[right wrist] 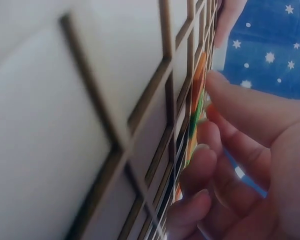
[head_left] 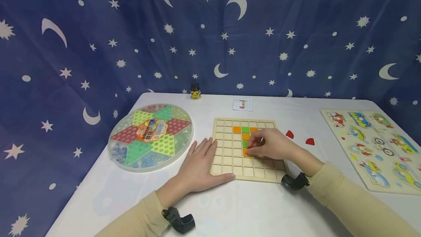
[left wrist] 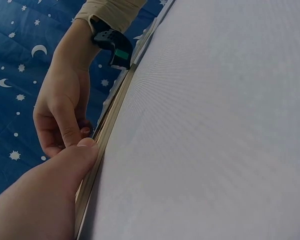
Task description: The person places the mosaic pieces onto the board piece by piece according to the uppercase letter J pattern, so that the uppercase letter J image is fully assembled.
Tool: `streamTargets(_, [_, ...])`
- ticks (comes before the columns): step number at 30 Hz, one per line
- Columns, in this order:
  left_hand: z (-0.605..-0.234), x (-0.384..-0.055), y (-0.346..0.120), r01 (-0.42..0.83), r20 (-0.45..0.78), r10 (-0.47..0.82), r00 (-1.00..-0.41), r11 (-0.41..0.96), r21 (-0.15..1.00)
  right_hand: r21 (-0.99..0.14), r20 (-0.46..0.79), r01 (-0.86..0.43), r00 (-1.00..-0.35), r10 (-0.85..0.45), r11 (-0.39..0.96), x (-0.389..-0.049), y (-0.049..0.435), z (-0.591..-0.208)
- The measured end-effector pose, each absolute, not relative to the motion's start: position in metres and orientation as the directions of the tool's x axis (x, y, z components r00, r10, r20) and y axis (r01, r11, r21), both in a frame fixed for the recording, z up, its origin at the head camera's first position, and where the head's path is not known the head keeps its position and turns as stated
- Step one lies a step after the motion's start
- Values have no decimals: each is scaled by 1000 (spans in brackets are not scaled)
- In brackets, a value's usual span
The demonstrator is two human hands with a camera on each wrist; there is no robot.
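A wooden grid board [head_left: 227,153] lies on the white table with orange and green square tiles in a T-like arrangement. My right hand [head_left: 271,143] reaches over it, thumb and curled fingertips at the lowest orange square tile [head_left: 245,153]. In the right wrist view the thumb lies against that orange tile [right wrist: 199,75], with a green tile [right wrist: 197,115] beside the fingertips. My left hand [head_left: 202,167] rests spread at the board's left front corner, fingers along its side and thumb along the front edge. Two red quarter-round pieces [head_left: 289,134] lie right of the board.
A round Chinese checkers set [head_left: 151,138] lies at left. A picture puzzle board [head_left: 375,149] lies at right. Behind the grid board are a small card [head_left: 242,104] with a J-shaped coloured pattern and a small yellow figurine [head_left: 195,92]. A blue starry curtain [head_left: 210,46] hangs behind.
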State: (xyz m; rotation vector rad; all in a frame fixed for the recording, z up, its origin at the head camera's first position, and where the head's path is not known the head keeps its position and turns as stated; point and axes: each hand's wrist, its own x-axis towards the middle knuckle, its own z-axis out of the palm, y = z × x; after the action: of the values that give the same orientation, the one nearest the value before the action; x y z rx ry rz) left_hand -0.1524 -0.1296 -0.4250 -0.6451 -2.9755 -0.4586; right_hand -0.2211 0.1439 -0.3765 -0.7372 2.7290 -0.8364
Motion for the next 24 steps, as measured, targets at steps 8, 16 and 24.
streamTargets(8, [-424, -152, -129, 414, 126, 394, -910, 867, 277, -555, -41, -365, -885, -463, 747, -225, 171, -372])
streamTargets(16, [-424, -151, -130, 408, 125, 388, -913, 870, 277, -525, -30, -315, -921, -387, 790, -231, 204, -368])
streamTargets(24, [-424, -152, -130, 422, 142, 397, -907, 865, 273, -496, 21, -263, -956, -292, 827, -240, 241, -365])
